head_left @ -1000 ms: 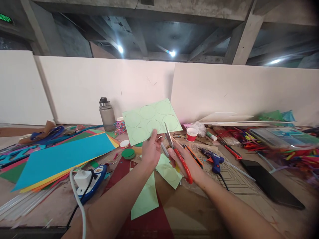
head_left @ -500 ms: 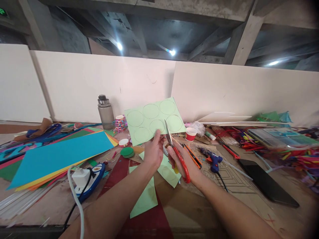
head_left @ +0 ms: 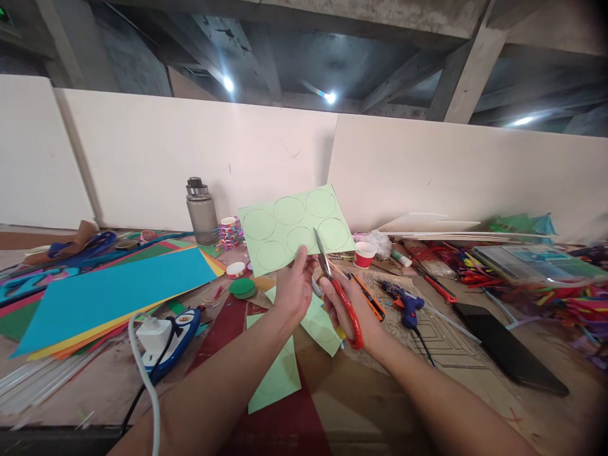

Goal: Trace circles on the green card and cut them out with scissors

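Observation:
My left hand (head_left: 292, 288) pinches the lower edge of a light green paper sheet (head_left: 294, 228) with several pencilled circles, held up above the table. My right hand (head_left: 349, 307) grips red-handled scissors (head_left: 335, 288); their blades point up and meet the sheet's lower edge just right of my left thumb. Under my hands lie light green paper offcuts (head_left: 285, 367) on a dark red mat (head_left: 280, 430).
A stack of coloured card with a blue sheet on top (head_left: 109, 294) lies at left, and a white plug and cable (head_left: 152, 335) sit near it. A grey bottle (head_left: 201, 210), red paper cup (head_left: 364, 254), blue glue gun (head_left: 403, 304), black tablet (head_left: 508, 348) and craft sticks (head_left: 546, 285) surround the workspace.
The sheet and both hands have shifted slightly; the scissors stay at the sheet's lower edge. The view tilted a little upward.

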The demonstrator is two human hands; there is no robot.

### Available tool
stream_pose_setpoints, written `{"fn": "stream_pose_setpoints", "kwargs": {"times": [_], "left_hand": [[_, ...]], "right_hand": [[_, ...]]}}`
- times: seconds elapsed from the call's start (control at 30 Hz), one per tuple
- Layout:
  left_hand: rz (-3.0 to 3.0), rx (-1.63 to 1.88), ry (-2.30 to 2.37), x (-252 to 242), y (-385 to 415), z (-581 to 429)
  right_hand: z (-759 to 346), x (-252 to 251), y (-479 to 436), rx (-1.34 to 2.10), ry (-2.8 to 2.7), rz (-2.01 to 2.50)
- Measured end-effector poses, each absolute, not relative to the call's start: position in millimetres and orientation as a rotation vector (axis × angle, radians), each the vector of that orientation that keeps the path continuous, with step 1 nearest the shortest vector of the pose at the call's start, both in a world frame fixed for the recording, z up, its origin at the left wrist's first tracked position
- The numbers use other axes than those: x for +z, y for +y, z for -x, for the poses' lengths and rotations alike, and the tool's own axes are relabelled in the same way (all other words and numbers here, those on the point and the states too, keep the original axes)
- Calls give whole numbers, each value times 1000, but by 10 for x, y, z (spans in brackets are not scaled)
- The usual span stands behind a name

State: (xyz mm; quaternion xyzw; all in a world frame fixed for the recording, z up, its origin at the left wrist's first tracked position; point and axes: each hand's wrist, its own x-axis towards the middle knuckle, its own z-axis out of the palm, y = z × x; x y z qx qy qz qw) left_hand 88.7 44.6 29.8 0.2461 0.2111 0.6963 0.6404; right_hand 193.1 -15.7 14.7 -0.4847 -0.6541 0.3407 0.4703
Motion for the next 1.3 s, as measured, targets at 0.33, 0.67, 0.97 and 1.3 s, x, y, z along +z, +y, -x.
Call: {"fn": "stream_pose_setpoints", "kwargs": {"times": [0.33, 0.67, 0.97, 1.3], "left_hand": [[-391, 1613, 417, 405, 431, -835], [-436, 1586, 467, 329, 361, -943], [-426, 1617, 482, 322, 387, -925], [-432, 1600, 530, 305, 399, -927]], "right_hand": [[-1920, 157, -182, 916, -1541, 1214], [-1993, 209, -144, 761, -1608, 1193], [-1973, 218, -156, 849, -1513, 1228], [-2027, 137, -70, 773, -1591, 1243]]}}
